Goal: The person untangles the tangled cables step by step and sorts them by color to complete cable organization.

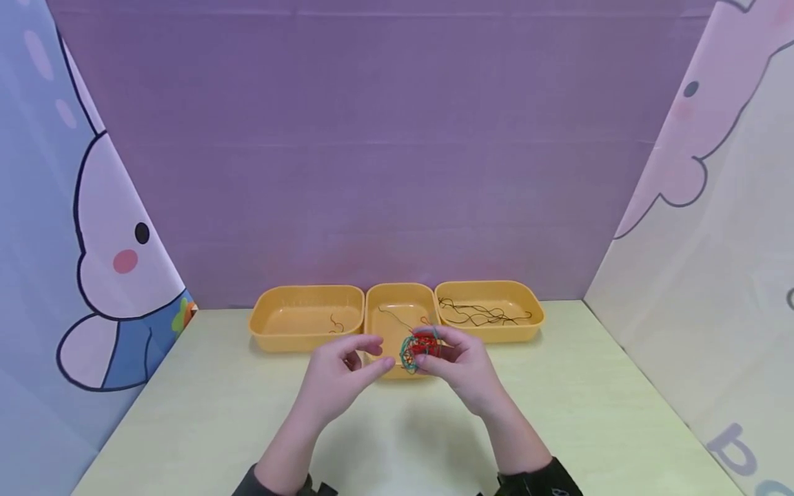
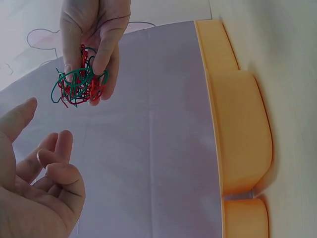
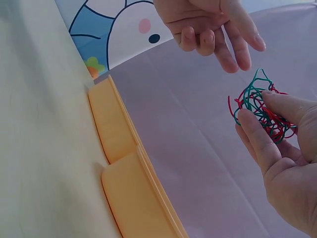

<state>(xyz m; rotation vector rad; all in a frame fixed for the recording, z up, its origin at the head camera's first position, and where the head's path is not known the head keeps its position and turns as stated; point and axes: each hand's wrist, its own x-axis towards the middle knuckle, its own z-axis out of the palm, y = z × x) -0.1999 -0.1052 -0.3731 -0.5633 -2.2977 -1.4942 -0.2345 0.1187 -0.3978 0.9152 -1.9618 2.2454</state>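
My right hand point(image 1: 464, 370) pinches a loose tangle of thin red and green wires point(image 1: 411, 350) between thumb and fingers, raised in front of the middle tray. In the right wrist view, loops of the tangle point(image 3: 255, 96) stick out past the fingertips. My left hand point(image 1: 342, 375) hovers to the left of it, apart from the wires, holding nothing. Its thumb and index finger stand apart, while the other fingers bend loosely in the left wrist view. A thin greenish strand point(image 1: 392, 315) shows over the middle tray; whether it joins the tangle I cannot tell.
Three yellow trays stand side by side at the back of the pale table: left point(image 1: 279, 343), middle point(image 1: 380, 300) and right point(image 1: 515, 293). A short reddish-brown wire point(image 1: 336, 324) lies in the left one, several dark wires point(image 1: 480, 315) in the right. A purple backdrop point(image 1: 397, 151) rises behind.
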